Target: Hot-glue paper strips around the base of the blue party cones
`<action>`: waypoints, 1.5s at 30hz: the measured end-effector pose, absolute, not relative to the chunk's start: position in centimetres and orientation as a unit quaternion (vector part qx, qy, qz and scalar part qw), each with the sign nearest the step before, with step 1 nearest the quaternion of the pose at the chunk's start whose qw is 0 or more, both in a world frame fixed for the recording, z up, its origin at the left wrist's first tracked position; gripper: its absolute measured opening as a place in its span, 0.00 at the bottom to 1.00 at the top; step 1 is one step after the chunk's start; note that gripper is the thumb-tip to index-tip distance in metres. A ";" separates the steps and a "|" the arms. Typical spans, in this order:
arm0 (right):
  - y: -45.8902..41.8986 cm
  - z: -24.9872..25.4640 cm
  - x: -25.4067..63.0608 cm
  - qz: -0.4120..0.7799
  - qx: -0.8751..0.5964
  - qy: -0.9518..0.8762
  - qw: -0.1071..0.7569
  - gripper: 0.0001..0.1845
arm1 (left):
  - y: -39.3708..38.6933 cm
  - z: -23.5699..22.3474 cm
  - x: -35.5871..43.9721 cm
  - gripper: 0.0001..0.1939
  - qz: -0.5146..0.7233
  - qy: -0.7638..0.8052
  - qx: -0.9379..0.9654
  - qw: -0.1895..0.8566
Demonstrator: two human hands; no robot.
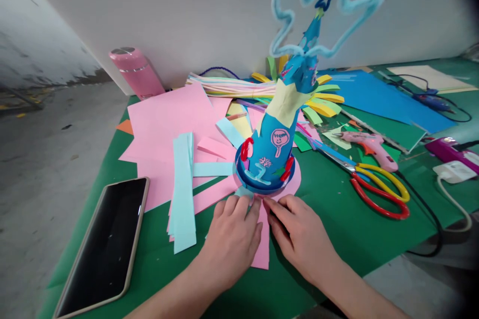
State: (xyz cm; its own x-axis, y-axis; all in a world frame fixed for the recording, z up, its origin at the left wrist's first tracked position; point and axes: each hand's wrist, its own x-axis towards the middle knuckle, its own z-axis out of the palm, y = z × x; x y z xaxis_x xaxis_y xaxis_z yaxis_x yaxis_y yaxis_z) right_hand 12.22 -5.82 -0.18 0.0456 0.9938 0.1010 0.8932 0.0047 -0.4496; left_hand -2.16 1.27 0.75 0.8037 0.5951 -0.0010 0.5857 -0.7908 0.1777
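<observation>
Both hands meet at a pink strip before the blue cone tower

The green table point(325, 264) lies under everything; pink sheets point(164, 129) spread left of the blue cone tower point(279, 124); the phone point(105, 244) lies well left and on the tower's near side; the scissors point(354, 173) lie to its right; pale blue strips point(184, 194) are nearer on its left.

On the tower's near side are the left hand point(235, 229) and right hand point(299, 229), fingertips drawn narrow and nearly meeting at the far end of a pink strip point(261, 246); whether they pinch or only press it, I cannot tell; its long axis runs from the tower's base toward the person, between the hands; the left is nearer, its thumb overlapping the strip.
</observation>
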 end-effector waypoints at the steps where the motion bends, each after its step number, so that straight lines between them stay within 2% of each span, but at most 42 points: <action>1: -5.8 -0.2 12.2 0.124 -0.695 -0.679 0.201 0.19 | 1.3 0.8 -2.1 0.19 0.027 0.314 0.945 0.085; 13: -5.6 0.1 12.1 0.115 -0.696 -0.681 0.197 0.20 | 1.3 0.9 -1.9 0.18 0.031 0.323 0.942 0.090; 23: -6.0 -0.2 12.4 0.138 -0.692 -0.677 0.212 0.17 | 1.4 0.8 -2.0 0.18 0.042 0.327 0.939 0.098; 32: -5.7 0.0 12.8 0.109 -0.697 -0.686 0.178 0.18 | 1.3 0.8 -2.0 0.18 0.042 0.328 0.938 0.105; 45: -5.4 0.5 13.1 0.109 -0.689 -0.696 0.171 0.18 | 1.4 0.8 -2.0 0.17 0.053 0.334 0.936 0.099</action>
State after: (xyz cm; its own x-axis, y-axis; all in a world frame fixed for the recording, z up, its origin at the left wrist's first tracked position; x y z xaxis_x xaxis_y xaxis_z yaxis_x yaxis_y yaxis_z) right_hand 13.14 -5.38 0.53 0.0082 0.9961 0.0875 0.9212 0.0265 -0.3881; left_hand -1.96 1.38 0.77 0.7717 0.6351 0.0323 0.6142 -0.7576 0.2207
